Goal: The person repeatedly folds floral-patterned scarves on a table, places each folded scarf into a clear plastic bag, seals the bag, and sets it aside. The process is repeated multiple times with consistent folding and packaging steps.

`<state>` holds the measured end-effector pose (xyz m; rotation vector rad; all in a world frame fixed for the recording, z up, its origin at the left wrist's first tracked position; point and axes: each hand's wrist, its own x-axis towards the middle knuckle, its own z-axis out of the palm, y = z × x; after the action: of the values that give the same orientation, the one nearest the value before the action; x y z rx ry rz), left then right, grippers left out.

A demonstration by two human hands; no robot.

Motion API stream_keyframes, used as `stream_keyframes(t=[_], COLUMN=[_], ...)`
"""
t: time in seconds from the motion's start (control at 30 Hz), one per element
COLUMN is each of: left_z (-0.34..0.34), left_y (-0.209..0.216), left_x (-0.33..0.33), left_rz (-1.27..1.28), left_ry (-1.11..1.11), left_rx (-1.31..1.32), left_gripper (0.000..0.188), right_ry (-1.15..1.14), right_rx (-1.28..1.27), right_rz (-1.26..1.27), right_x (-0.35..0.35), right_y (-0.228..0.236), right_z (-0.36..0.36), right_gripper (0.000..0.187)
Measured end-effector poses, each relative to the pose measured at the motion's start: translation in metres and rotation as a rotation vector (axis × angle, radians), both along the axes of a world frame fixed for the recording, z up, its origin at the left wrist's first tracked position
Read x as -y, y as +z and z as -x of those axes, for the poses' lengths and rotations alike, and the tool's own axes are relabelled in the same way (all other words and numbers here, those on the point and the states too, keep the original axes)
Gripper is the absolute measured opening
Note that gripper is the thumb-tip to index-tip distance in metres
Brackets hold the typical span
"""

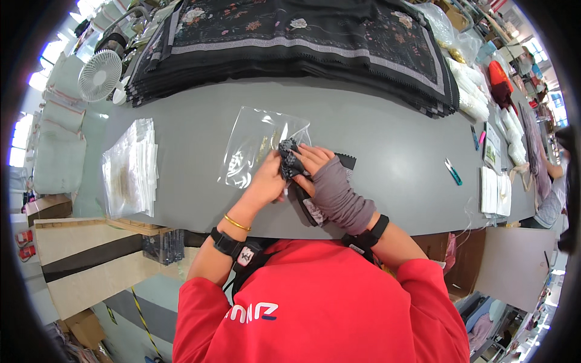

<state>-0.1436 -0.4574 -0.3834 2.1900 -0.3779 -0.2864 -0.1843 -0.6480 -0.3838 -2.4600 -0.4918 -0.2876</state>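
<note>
A dark scarf with a grey floral pattern [288, 160] is bunched and partly folded between my two hands, over the grey table. My left hand [266, 179] grips its left side, with the fingers curled in. A grey fingerless glove covers my right hand [315, 166], whose fingers wrap over the scarf from the right. Below and behind the right hand, more of the cloth lies on the table, partly hidden. Just beyond my left hand a clear plastic bag [245, 145] lies flat, its right edge reaching the scarf.
A wide pile of dark floral scarves [296, 57] covers the far side of the table [399, 163]. Clear bags [130, 169] are stacked at the left. Thread snips [452, 172] lie at the right, near white packets [496, 190]. A white fan [100, 75] stands far left; another person [552, 196] is at the right edge.
</note>
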Motion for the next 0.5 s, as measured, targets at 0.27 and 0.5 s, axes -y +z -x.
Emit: stream_keyframes(t=[0.27,0.5], left_z=[0.006,-0.018], left_y=[0.027,0.037], left_x=[-0.001,-0.029], left_rz=[-0.356,-0.317], left_ry=[-0.266,-0.168], left_rx=[0.479,0.542], left_gripper=[0.055,0.055], right_ry=[0.082,0.226], right_rx=[0.179,0.142], right_rz=[0.45,0.05], right_x=[-0.023,-0.026], right_y=[-0.038,-0.008], right_z=[-0.036,-0.05], right_gripper=[0.053,0.082])
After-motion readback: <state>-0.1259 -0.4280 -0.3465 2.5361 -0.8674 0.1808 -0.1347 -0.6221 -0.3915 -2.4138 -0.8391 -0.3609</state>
